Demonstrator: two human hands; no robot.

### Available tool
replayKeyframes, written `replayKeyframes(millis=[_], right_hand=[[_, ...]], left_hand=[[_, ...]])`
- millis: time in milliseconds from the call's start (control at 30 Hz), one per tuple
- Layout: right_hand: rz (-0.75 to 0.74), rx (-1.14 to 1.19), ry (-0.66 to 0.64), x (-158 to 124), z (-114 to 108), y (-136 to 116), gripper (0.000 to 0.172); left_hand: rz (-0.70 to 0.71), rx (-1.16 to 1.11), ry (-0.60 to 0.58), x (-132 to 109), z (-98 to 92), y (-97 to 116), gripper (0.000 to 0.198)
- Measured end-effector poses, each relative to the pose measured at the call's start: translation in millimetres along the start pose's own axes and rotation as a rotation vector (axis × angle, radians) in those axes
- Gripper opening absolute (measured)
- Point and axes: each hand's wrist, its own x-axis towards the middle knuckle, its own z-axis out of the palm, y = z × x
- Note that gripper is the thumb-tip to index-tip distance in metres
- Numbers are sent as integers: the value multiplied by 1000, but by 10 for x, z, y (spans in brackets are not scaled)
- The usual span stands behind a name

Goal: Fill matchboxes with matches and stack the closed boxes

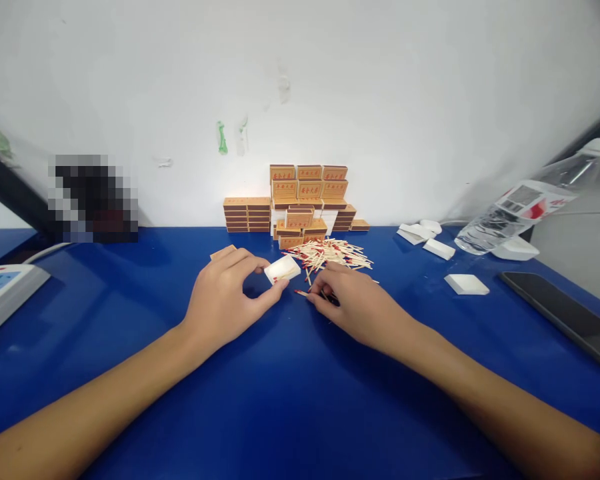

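Between the thumb and fingers of my left hand (225, 290) is a small white matchbox tray (283, 268), tilted, with a few matches lying in it. My right hand (357, 297) pinches a match (301, 293), its red head pointing left towards the tray. Just beyond that hand spreads a loose heap of red-tipped matches (337, 253). Part of a matchbox sleeve (223, 251) shows behind my left hand. Behind the heap, matchboxes (310, 190) with orange-brown labels are stacked against the wall.
At the right stand a tilted clear water bottle (520, 200), a dark phone (565, 317) and several white trays, one nearer tray (467, 284) lying apart. A white power strip (10, 293) lies at the left edge of the blue table (290, 400). A pixelated dark object (93, 200) stands back left.
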Motion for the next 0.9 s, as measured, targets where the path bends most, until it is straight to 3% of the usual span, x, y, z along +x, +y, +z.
replayKeyframes(millis=[200,300,433,600,767,900], right_hand=[[-130,-48,-91,-25,-174,290,16],[-162,-36,-97,-23,-233,324,18],[-205,36,37,-27,-194,246,16],[-376,110,138,-52,-85,112,11],[-296,78,198,-32,-168,205,13],[-238,35,44,-3,-155,299,11]], left_hand=[[76,-43,-39,-45,27,-46,21],[110,-44,-119,-67,25,-52,22],[206,-96,-246,-77,17,-22,23],[292,-134,-240,-69,13,22,23],[289,-116,-196,-62,7,10,21],[271,-115,-201,-57,-8,2,21]])
